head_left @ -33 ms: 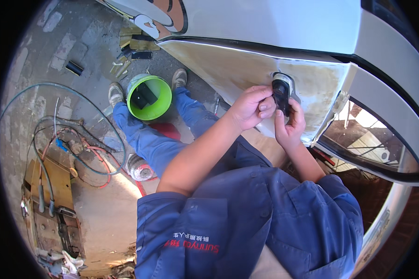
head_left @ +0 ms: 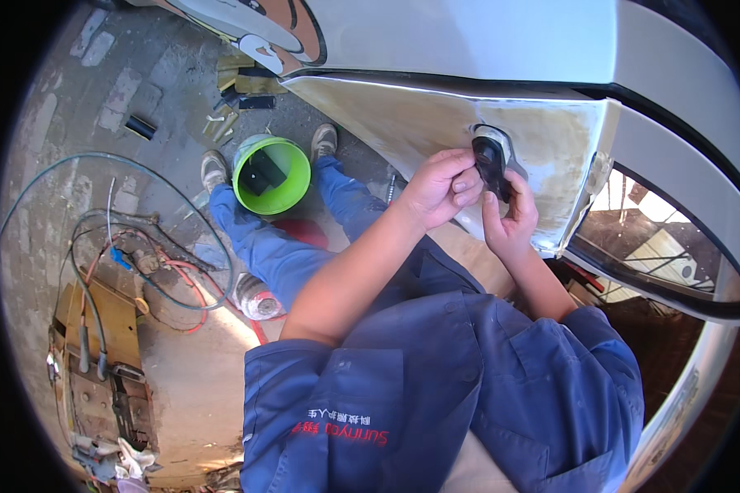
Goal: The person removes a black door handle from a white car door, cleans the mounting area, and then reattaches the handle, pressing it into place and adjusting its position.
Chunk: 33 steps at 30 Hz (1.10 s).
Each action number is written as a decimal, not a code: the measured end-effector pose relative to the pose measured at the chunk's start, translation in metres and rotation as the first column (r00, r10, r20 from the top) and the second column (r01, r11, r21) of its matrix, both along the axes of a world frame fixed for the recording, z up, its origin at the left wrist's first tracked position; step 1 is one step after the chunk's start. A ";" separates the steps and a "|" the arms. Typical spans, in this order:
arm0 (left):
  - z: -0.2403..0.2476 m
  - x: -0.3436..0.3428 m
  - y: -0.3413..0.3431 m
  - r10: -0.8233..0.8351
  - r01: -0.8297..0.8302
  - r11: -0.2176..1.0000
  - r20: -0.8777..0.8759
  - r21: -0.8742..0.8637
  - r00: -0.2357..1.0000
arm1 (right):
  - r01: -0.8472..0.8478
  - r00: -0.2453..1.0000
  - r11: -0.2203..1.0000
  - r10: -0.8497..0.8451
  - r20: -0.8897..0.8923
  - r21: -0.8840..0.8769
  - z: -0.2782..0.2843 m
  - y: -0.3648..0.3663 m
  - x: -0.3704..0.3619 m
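A black oblong part (head_left: 491,162), which looks like a car door handle, sits at a pale-rimmed recess in the sanded door panel (head_left: 403,123). My left hand (head_left: 446,187) pinches at its left side, with thumb and fingers closed together. On its right side and lower end my right hand (head_left: 511,215) grips it, fingers curled partly behind and thumb in front. Where the part meets the panel is partly hidden by the fingers. Tan and white patches cover the panel around it.
A lime-green bucket (head_left: 306,177) holding dark blocks stands between my feet. Hoses and cables (head_left: 99,156) loop across the floor on the left, near a worn metal machine (head_left: 99,329). A roll of tape (head_left: 259,302) lies by my leg. The door window (head_left: 641,230) is at the right.
The whole view has shifted slightly, so the bucket and floor things sit a little farther right and down. Both hands stay on the black part, with hardly any visible movement.
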<state>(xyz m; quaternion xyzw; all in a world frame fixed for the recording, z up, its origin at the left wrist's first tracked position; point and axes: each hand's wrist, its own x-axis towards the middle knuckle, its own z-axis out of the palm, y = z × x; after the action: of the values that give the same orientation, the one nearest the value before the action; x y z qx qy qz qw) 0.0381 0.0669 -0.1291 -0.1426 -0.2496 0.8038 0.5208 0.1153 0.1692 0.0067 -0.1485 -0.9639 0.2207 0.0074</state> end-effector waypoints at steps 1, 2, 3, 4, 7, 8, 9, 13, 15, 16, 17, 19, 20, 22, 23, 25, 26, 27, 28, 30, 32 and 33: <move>0.003 -0.001 -0.004 -0.013 0.013 0.999 0.000 -0.041 1.000 | 0.009 1.000 1.000 -0.009 0.011 0.006 0.003 -0.001 0.000; 0.004 -0.001 -0.007 -0.029 0.029 0.996 -0.005 -0.087 1.000 | 0.009 1.000 1.000 -0.009 0.021 0.002 0.006 -0.004 -0.001; 0.008 -0.002 -0.011 -0.034 0.031 0.992 -0.016 -0.122 0.999 | 0.015 0.999 1.000 -0.015 0.031 -0.002 0.010 -0.006 -0.003; 0.010 -0.004 -0.015 -0.015 0.012 0.993 -0.022 -0.119 1.000 | 0.029 1.000 0.997 -0.029 0.003 -0.072 0.013 -0.008 -0.004; 0.015 -0.007 -0.023 -0.022 0.023 0.981 0.007 -0.192 1.000 | 0.116 0.992 0.959 -0.101 0.071 -0.260 0.019 -0.012 -0.013; 0.016 -0.007 -0.024 -0.013 0.010 0.980 -0.014 -0.197 1.000 | 0.112 0.992 0.960 -0.093 0.084 -0.255 0.018 -0.012 -0.016; 0.017 -0.008 -0.025 -0.029 0.032 0.975 0.020 -0.219 0.999 | 0.111 0.992 0.958 -0.093 0.080 -0.264 0.017 -0.011 -0.018; 0.018 -0.011 -0.029 -0.049 0.061 0.962 0.049 -0.265 0.998 | 0.103 0.994 0.948 -0.086 0.068 -0.300 0.011 -0.008 -0.019; 0.019 -0.014 -0.029 -0.065 0.084 0.965 0.081 -0.250 0.995 | 0.102 0.993 0.946 -0.077 0.091 -0.308 0.008 -0.008 -0.013; 0.019 -0.015 -0.029 -0.044 0.057 0.981 0.076 -0.183 0.996 | 0.076 0.996 0.957 -0.057 0.075 -0.281 0.007 -0.008 -0.011; 0.019 -0.015 -0.028 -0.032 0.043 0.980 0.058 -0.196 0.998 | 0.054 0.998 0.965 -0.042 0.055 -0.257 0.006 -0.009 -0.009; 0.019 -0.015 -0.027 -0.017 0.022 0.982 0.027 -0.187 0.999 | 0.006 0.999 0.982 0.001 0.038 -0.190 0.004 -0.009 -0.005; 0.019 -0.014 -0.026 -0.006 0.016 0.978 0.049 -0.206 0.999 | 0.004 0.999 0.982 0.004 0.046 -0.190 0.004 -0.009 -0.004; 0.021 -0.012 -0.025 -0.003 0.021 0.973 0.079 -0.232 0.997 | -0.004 0.999 0.983 0.012 0.044 -0.183 0.002 -0.009 -0.004; 0.022 -0.012 -0.025 0.010 0.013 0.974 0.099 -0.228 0.995 | -0.005 0.999 0.984 0.013 0.043 -0.181 0.002 -0.008 -0.004; 0.023 -0.014 -0.028 -0.038 0.073 0.961 0.134 -0.267 0.990 | -0.016 0.999 0.985 0.024 0.045 -0.172 0.001 -0.007 -0.005; 0.023 -0.016 -0.029 -0.064 0.098 0.961 0.136 -0.260 0.989 | -0.019 0.998 0.985 0.028 0.053 -0.170 0.000 -0.007 -0.005; 0.023 -0.019 -0.031 -0.112 0.143 0.932 0.110 -0.333 0.988 | -0.025 0.997 0.986 0.036 0.062 -0.167 0.000 -0.007 -0.005; 0.022 -0.023 -0.033 -0.169 0.182 0.904 0.067 -0.387 0.983 | -0.032 0.997 0.986 0.042 0.062 -0.164 0.000 -0.008 -0.005; 0.021 -0.030 -0.036 -0.214 0.215 0.884 0.049 -0.415 0.976 | -0.043 0.997 0.992 0.050 0.060 -0.120 0.002 -0.008 -0.006; 0.020 -0.034 -0.035 -0.203 0.216 0.917 0.075 -0.337 0.976 | -0.042 0.996 0.995 0.049 0.078 -0.091 0.003 -0.007 -0.009; 0.020 -0.034 -0.033 -0.200 0.229 0.916 0.119 -0.330 0.973 | -0.031 0.994 0.996 0.039 0.103 -0.081 0.003 -0.006 -0.011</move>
<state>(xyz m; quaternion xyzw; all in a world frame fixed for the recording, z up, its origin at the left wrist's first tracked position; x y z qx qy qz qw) 0.0044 0.0336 -0.1093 -0.2903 -0.1108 0.7663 0.5623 0.1039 0.1636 0.0099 -0.1430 -0.9559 0.2510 -0.0530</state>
